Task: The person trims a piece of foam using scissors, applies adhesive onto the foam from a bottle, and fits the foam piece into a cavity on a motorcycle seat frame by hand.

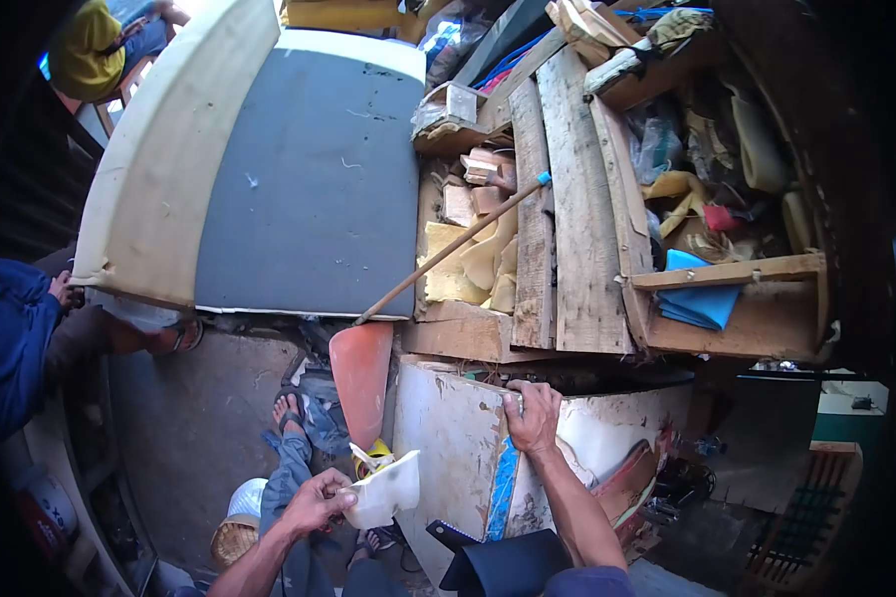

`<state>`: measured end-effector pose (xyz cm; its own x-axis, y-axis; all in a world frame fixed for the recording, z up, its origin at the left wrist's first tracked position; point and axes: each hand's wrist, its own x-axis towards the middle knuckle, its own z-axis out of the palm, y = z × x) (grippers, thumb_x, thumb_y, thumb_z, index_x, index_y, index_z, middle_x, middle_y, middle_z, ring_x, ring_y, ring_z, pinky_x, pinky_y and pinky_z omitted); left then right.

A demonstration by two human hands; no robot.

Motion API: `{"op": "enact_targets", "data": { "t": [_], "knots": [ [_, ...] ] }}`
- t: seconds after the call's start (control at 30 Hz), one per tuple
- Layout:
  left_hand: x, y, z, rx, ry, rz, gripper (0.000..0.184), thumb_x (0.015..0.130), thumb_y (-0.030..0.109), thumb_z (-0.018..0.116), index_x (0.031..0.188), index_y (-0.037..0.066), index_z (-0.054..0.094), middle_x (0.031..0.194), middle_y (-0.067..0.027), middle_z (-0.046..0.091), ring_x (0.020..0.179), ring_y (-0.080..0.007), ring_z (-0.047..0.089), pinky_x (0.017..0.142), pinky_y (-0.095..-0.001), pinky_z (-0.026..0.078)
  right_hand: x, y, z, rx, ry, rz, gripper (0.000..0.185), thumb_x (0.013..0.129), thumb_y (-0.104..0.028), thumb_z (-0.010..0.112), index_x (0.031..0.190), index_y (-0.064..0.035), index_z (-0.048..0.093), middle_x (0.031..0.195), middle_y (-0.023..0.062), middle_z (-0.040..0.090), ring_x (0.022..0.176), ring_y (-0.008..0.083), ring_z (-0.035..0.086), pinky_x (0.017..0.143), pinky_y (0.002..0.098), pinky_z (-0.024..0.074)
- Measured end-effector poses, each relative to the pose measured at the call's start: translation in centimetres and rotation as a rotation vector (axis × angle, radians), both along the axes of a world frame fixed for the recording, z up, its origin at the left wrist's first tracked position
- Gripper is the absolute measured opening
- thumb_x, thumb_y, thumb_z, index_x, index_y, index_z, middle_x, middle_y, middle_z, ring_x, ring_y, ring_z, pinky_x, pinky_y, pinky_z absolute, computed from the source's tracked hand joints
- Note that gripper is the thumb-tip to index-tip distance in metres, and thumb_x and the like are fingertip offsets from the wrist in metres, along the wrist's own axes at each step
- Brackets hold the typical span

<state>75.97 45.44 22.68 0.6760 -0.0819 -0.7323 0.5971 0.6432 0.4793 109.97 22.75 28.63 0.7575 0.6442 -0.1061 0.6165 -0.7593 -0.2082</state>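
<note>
My left hand (319, 499) pinches the rim of a cut-open white plastic container (388, 495). Inside it shows something yellowish with a pale stick-like piece, too small to make out. My right hand (535, 416) is closed over the top edge of a worn white cabinet (450, 423), its fingers bent over the corner. A strip of blue tape (503, 488) runs down that corner below the hand. Behind the container stands an orange dustpan (360, 378) with a long wooden handle, which leans across toward the planks.
A large cushioned panel with a grey face (314, 179) lies at the back left. Wooden planks (577, 199), foam scraps (483, 261) and a blue cloth (702, 291) are at the back right. Another person in a blue sleeve (15, 338) sits at the left; a yellow-shirted person is behind.
</note>
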Motion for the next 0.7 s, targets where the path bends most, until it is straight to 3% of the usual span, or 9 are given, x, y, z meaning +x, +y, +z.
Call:
{"op": "enact_targets", "data": {
  "t": [0.07,0.13,0.23,0.33,0.4,0.5,0.6,0.63,0.7],
  "knots": [
    [-2.5,-0.9,2.3,0.070,-0.057,0.021,0.023,0.088,0.011,0.075,0.106,0.005,0.061,0.088,-0.0012,0.068,0.082,-0.0093,0.062,0.075,-0.0260,0.049,-0.5,0.5,0.7,-0.152,-0.238,0.184,0.052,0.092,-0.040,0.058,0.131,-0.0055,0.057,0.131,0.0169,0.055,0.118,0.0335,0.050,0.105,0.0504,0.0318],
    [-5.2,-1.4,5.3,0.164,-0.087,-0.039,0.024,0.087,0.011,0.076,0.106,0.004,0.062,0.089,-0.0014,0.068,0.082,-0.0099,0.062,0.074,-0.0267,0.050,-4.1,2.5,3.8,-0.091,-0.305,0.302,0.060,0.092,-0.043,0.058,0.139,-0.0060,0.051,0.137,0.0198,0.050,0.124,0.0369,0.047,0.109,0.0546,0.0289],
    [-9.9,-3.3,11.5,0.060,-0.198,0.107,0.025,0.087,0.012,0.077,0.106,0.004,0.062,0.090,-0.0016,0.067,0.084,-0.0113,0.063,0.077,-0.0282,0.050,-14.5,3.2,9.5,-0.147,0.661,0.556,0.082,0.091,-0.070,0.050,0.150,-0.0148,0.041,0.146,0.0131,0.051,0.136,0.0299,0.047,0.112,0.0558,0.0302],
    [-15.6,-6.7,14.8,0.179,-0.269,0.066,0.026,0.087,0.012,0.077,0.106,0.003,0.062,0.092,-0.0031,0.067,0.087,-0.0128,0.063,0.082,-0.0305,0.050,-25.7,-0.6,14.5,-0.195,0.767,0.754,0.066,0.089,-0.067,0.055,0.127,-0.0139,0.064,0.103,0.0223,0.071,0.099,0.0413,0.067,0.085,0.0527,0.0516],
    [-18.8,-10.9,18.1,0.416,-0.241,-0.003,0.029,0.091,0.021,0.074,0.109,0.002,0.061,0.096,-0.0056,0.067,0.089,-0.0143,0.062,0.083,-0.0292,0.049,-31.5,-5.8,13.6,-0.015,0.682,0.611,0.060,0.089,-0.063,0.058,0.117,-0.0114,0.067,0.094,0.0234,0.071,0.090,0.0428,0.069,0.079,0.0549,0.0519],
    [-21.5,-18.7,22.6,0.775,-0.148,-0.185,0.044,0.095,0.041,0.063,0.114,0.002,0.063,0.095,-0.0045,0.062,0.088,-0.0138,0.056,0.081,-0.0302,0.047,-39.4,-12.9,12.1,0.095,0.757,0.460,0.053,0.089,-0.057,0.060,0.110,-0.0098,0.070,0.093,0.0244,0.071,0.088,0.0453,0.068,0.077,0.0554,0.0525],
    [-21.1,-27.9,23.3,1.385,0.153,-0.130,0.050,0.093,0.044,0.062,0.086,-0.004,0.072,0.077,-0.0148,0.071,0.076,-0.0232,0.068,0.073,-0.0381,0.052,-46.0,-17.4,9.7,0.181,0.774,0.398,0.055,0.092,-0.054,0.057,0.110,-0.0033,0.068,0.093,0.0297,0.069,0.091,0.0467,0.068,0.081,0.0567,0.0527],
    [-21.3,-29.4,22.4,1.438,0.264,-0.147,0.054,0.092,0.045,0.061,0.078,-0.007,0.072,0.071,-0.0213,0.070,0.074,-0.0280,0.071,0.071,-0.0417,0.052,-47.0,-18.9,9.6,0.193,0.776,0.339,0.056,0.093,-0.055,0.054,0.105,-0.0016,0.068,0.093,0.0290,0.069,0.089,0.0466,0.068,0.080,0.0572,0.0525],
    [-22.7,-30.4,19.9,1.314,0.388,-0.237,0.051,0.092,0.045,0.062,0.088,-0.005,0.072,0.077,-0.0171,0.071,0.075,-0.0260,0.069,0.070,-0.0400,0.052,-48.9,-20.6,8.9,0.280,0.796,0.292,0.057,0.093,-0.057,0.053,0.105,-0.0030,0.069,0.091,0.0280,0.069,0.089,0.0458,0.069,0.080,0.0567,0.0528]
  ]
}}
